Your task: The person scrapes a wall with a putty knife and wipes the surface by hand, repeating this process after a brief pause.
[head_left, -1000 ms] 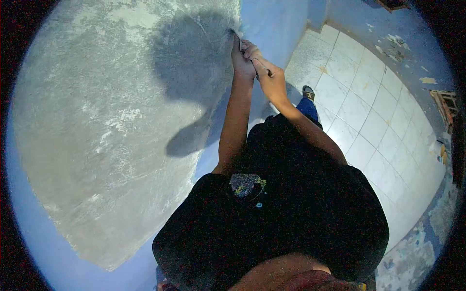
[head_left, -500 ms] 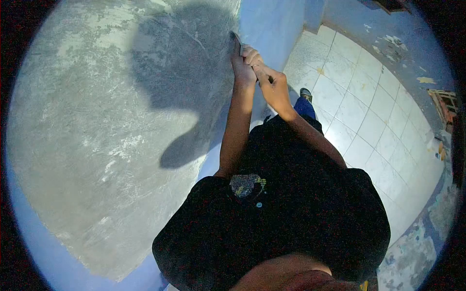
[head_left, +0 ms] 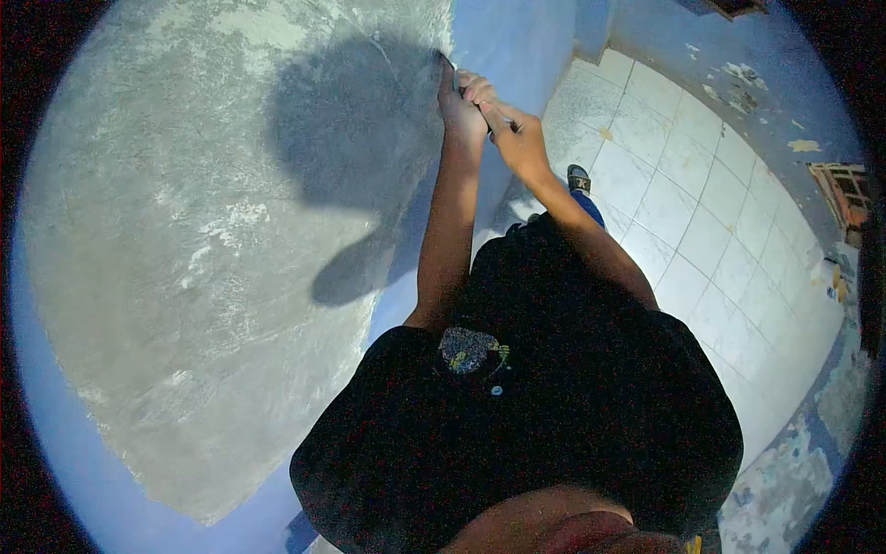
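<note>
A scraper (head_left: 456, 79) is held in both my hands, its thin blade right at the border between bare grey plaster and blue paint on the wall (head_left: 212, 277). Around its front part my left hand (head_left: 463, 109) is closed, with the thumb pointing up along the blade. My right hand (head_left: 521, 146) grips the handle end, just behind and to the right of the left. Fingers cover most of the handle.
White floor tiles (head_left: 706, 194) stretch to the right, where my shoe (head_left: 579, 177) stands. A second blue wall (head_left: 637, 28) with peeling patches rises beyond. Near the right edge is a broken opening showing brick (head_left: 842, 198). My head's shadow falls across the plaster.
Both hands have shifted slightly up in the view with the scraper, still at the paint border. The shadow on the plaster has moved a little to the right.
</note>
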Action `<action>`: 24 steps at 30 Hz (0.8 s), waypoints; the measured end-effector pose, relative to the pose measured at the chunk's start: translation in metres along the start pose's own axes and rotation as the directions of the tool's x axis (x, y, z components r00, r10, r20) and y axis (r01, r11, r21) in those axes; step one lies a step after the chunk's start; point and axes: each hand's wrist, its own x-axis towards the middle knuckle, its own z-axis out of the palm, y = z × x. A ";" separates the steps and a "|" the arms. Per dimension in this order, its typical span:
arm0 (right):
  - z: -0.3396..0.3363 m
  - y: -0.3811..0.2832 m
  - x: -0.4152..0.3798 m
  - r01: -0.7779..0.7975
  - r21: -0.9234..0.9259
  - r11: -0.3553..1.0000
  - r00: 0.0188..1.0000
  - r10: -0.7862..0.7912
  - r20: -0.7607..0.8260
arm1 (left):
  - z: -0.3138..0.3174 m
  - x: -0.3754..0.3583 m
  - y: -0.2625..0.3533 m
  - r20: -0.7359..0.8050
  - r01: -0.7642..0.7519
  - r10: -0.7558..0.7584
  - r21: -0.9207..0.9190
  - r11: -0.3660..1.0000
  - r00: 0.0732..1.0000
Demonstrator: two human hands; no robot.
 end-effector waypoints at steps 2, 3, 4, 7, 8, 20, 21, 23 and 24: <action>0.001 0.002 0.001 0.015 0.037 0.999 1.000 -0.015 -0.016 | 0.004 -0.002 -0.003 -0.080 -0.036 0.038 0.026 0.999 0.996; 0.002 0.004 0.000 0.010 0.022 1.000 0.999 -0.009 -0.035 | 0.004 -0.003 -0.003 -0.083 -0.035 0.038 0.043 0.998 0.996; 0.004 0.006 0.000 0.007 0.007 1.000 0.999 -0.006 -0.053 | 0.004 -0.002 -0.003 -0.083 -0.034 0.039 0.061 0.998 0.996; 0.008 0.009 -0.001 0.010 -0.009 1.000 0.996 -0.010 -0.088 | 0.011 -0.003 -0.003 -0.106 -0.085 0.107 0.195 0.977 0.989; 0.008 0.008 -0.001 0.014 -0.011 1.000 0.995 -0.015 -0.096 | 0.014 -0.003 -0.004 -0.113 -0.111 0.143 0.252 0.961 0.983; 0.008 0.001 0.006 0.025 -0.046 0.999 0.997 -0.028 -0.076 | 0.002 0.011 0.003 -0.113 -0.128 0.156 0.222 0.967 0.981; 0.008 0.001 0.005 0.022 -0.065 0.998 0.996 -0.028 -0.084 | 0.003 0.009 0.002 -0.102 -0.146 0.172 0.229 0.963 0.980; 0.009 0.000 0.005 0.018 -0.116 0.993 0.994 -0.029 -0.103 | 0.005 0.008 -0.002 -0.078 -0.177 0.200 0.230 0.957 0.977; 0.010 0.003 0.006 0.083 -0.094 0.992 0.990 -0.093 -0.109 | 0.003 0.009 -0.001 -0.083 -0.162 0.181 0.196 0.967 0.980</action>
